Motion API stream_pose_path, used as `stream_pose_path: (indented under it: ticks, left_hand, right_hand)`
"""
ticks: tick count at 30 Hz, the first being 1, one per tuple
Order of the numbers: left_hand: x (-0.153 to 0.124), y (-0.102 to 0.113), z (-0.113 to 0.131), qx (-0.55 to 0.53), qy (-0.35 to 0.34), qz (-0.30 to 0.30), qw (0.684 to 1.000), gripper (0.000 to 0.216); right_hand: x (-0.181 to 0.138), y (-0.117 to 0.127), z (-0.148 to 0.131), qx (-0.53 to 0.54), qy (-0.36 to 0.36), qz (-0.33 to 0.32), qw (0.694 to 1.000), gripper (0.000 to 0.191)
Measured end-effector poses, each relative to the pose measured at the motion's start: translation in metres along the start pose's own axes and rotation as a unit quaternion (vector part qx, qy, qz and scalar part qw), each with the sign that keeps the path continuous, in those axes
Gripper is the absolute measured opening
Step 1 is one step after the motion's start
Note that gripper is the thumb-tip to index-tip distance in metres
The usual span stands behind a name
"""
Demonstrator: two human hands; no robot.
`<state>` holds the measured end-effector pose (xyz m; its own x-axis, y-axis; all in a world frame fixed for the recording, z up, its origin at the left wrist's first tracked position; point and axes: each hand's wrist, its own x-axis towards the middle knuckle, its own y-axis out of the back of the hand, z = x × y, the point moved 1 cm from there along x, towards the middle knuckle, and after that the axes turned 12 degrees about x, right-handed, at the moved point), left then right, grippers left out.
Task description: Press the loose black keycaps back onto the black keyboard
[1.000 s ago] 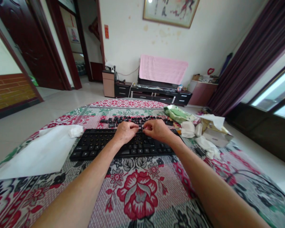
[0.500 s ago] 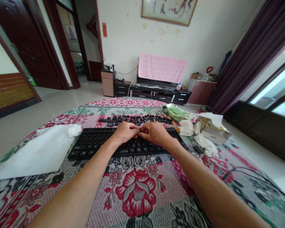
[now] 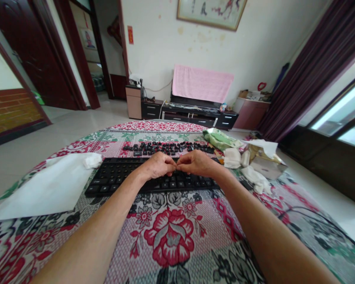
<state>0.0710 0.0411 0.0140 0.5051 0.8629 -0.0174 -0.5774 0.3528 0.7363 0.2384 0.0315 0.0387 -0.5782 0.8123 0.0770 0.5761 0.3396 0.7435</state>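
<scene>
A black keyboard (image 3: 118, 173) lies crosswise on the patterned tablecloth, some of its upper area showing bare key sockets. Over its middle, my left hand (image 3: 159, 165) has thumb and fingers pinched together. Facing it, my right hand (image 3: 195, 162) is pinched too, and the fingertips of both hands meet. Whatever sits between the fingertips is too small and hidden to make out. Behind the keyboard, many loose black keycaps (image 3: 165, 148) lie spread in a long row.
A white sheet (image 3: 47, 185) with a crumpled tissue (image 3: 92, 161) lies left. On the right are a green packet (image 3: 221, 139), folded white tissue (image 3: 232, 157), an opened box (image 3: 266, 165) and a black cable (image 3: 313, 215). The tablecloth (image 3: 168, 236) covers a round table.
My fingertips have shifted slightly right and now touch each other above the keys. The dark piece seen between them earlier is no longer clear. My right wrist has swung a little outward.
</scene>
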Motion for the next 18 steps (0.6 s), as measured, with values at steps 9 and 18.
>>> stream_pose_path:
  ticks: [9, 18]
  left_hand:
    - [0.004, 0.000, 0.006, 0.182, -0.025, 0.012, 0.983, 0.027]
    - [0.001, 0.003, 0.008, 0.218, -0.021, 0.005, 0.976, 0.028]
  right_hand:
    - [0.003, -0.005, 0.013, 0.015, -0.048, -0.010, 0.999, 0.026]
    - [0.003, -0.007, 0.015, 0.043, -0.053, -0.019, 0.998, 0.024]
